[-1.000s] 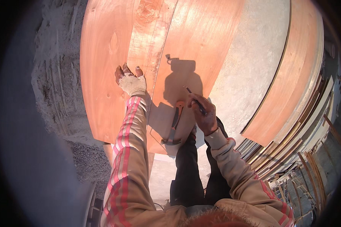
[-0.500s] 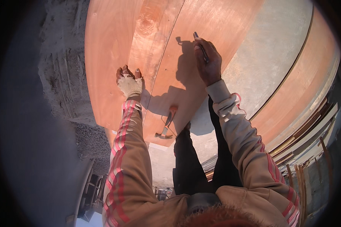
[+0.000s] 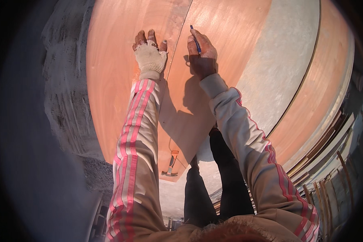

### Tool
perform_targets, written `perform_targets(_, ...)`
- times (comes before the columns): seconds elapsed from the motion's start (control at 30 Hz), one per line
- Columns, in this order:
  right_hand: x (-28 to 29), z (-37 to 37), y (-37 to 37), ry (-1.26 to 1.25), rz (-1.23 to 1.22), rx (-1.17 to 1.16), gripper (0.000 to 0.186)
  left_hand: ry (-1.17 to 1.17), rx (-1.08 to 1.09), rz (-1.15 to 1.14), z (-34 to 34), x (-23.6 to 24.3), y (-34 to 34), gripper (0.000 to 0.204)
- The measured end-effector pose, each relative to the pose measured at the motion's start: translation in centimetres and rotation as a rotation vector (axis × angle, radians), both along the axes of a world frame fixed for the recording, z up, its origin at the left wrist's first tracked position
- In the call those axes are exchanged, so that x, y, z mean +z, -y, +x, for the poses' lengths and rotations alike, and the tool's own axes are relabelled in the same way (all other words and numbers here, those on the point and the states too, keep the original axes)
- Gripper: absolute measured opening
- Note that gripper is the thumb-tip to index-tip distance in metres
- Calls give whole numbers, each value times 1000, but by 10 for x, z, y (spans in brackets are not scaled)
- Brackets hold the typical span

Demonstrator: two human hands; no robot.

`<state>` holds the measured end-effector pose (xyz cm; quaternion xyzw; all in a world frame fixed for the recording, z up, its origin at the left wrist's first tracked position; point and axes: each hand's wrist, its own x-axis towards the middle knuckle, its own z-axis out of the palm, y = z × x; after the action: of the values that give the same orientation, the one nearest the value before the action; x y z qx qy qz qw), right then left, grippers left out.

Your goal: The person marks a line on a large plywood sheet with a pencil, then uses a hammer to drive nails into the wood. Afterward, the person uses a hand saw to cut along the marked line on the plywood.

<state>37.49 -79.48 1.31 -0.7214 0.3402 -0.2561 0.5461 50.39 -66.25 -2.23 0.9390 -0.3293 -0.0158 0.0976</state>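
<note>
My left hand, in a cream fingerless glove, lies on the reddish plywood with its fingers spread, just left of a seam between two boards. Right of that seam, my right hand is closed round a slim blue pen. The pen slants up and left past the fingers, close above the wood; whether its tip touches cannot be told. A claw hammer with an orange and dark handle rests near the plywood's near edge, between my left forearm and my legs.
A grey strip runs along the plywood's right side, with another reddish panel beyond a dark gap. Stacked boards and upright wooden sticks stand at the lower right. Rough grey ground borders the left edge.
Both hands have moved farther forward over the plywood, and my right hand has come left toward the seam with the pen. The hammer now appears lower in view.
</note>
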Motion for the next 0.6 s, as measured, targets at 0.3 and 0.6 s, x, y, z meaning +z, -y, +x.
perform_targets(0.3,-25,38,10,-28,138,-35,33,58,-25,-112,-4,-6,-4,64)
perform_targets(0.6,-13,42,-5,32,124,-130,32,13,-11,-135,-6,-12,-8,68)
